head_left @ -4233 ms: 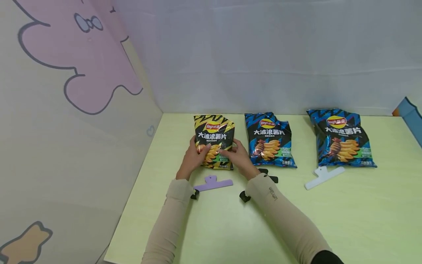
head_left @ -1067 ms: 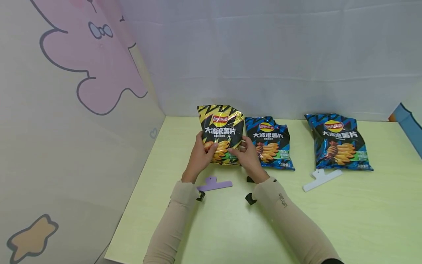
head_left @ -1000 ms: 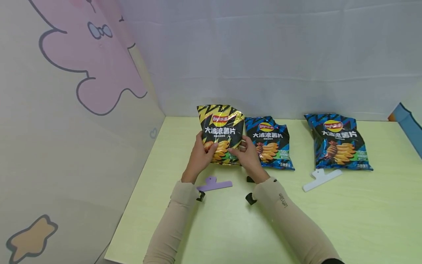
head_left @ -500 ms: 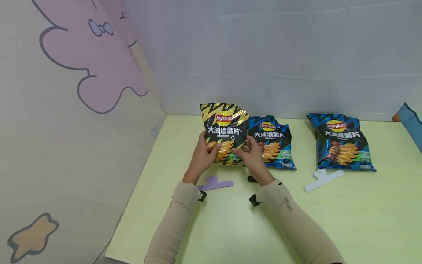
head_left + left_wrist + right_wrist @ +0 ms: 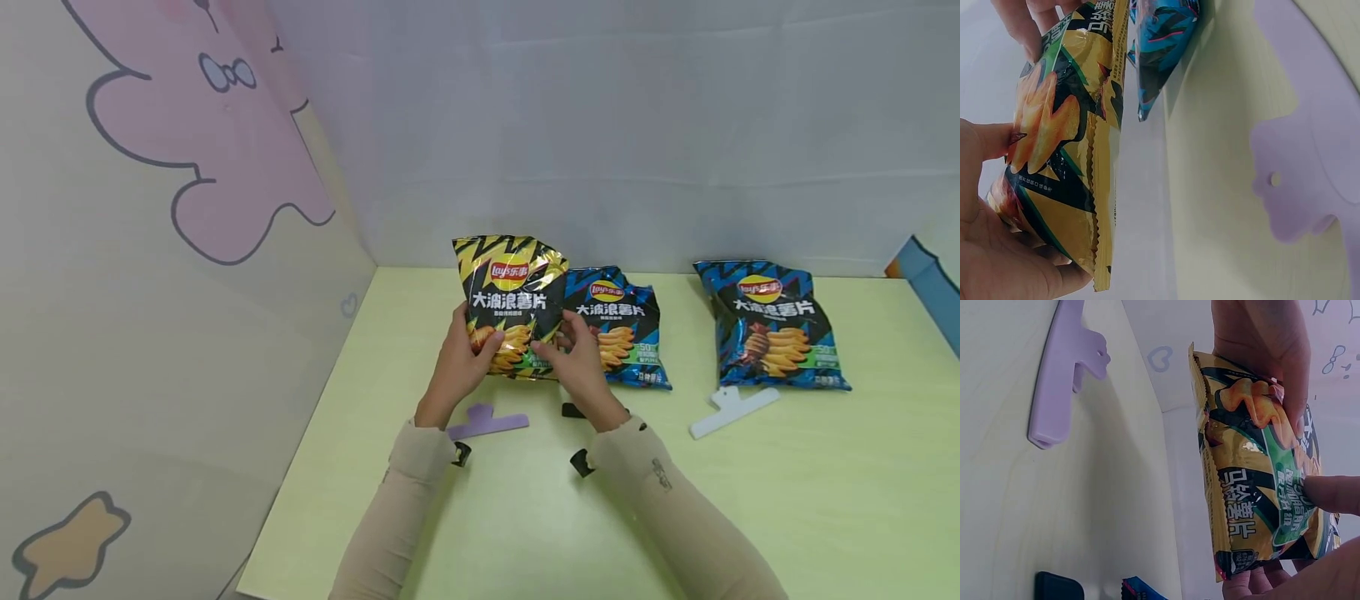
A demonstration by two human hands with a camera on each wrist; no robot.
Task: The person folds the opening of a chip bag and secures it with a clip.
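Note:
A yellow and black bag of potato chips (image 5: pixel 517 287) is held up off the table, its front toward the head camera. My left hand (image 5: pixel 459 367) grips its lower left side, thumb on the front. On the lower right side, my right hand (image 5: pixel 581 362) holds it the same way, fingers behind. Both wrist views show the crimped bottom seam of the bag (image 5: pixel 1054 131) hanging over the tabletop. Just below lies a purple bag clip (image 5: pixel 489 423), largest in the left wrist view. A blue chip bag (image 5: pixel 618 325) is partly covered by the yellow one.
Farther right lies another blue chip bag (image 5: pixel 776 325), with a white bag clip (image 5: pixel 733 410) in front of it. A black clip (image 5: pixel 573 411) shows partly behind my right wrist. A pale curtain (image 5: pixel 637 150) hangs behind the table (image 5: pixel 525 533), and a printed wall (image 5: pixel 165 350) borders its left side.
Both hands have lifted the yellow chip bag from the table and moved it slightly right, so it now overlaps the middle blue bag. Over the last second it has barely moved.

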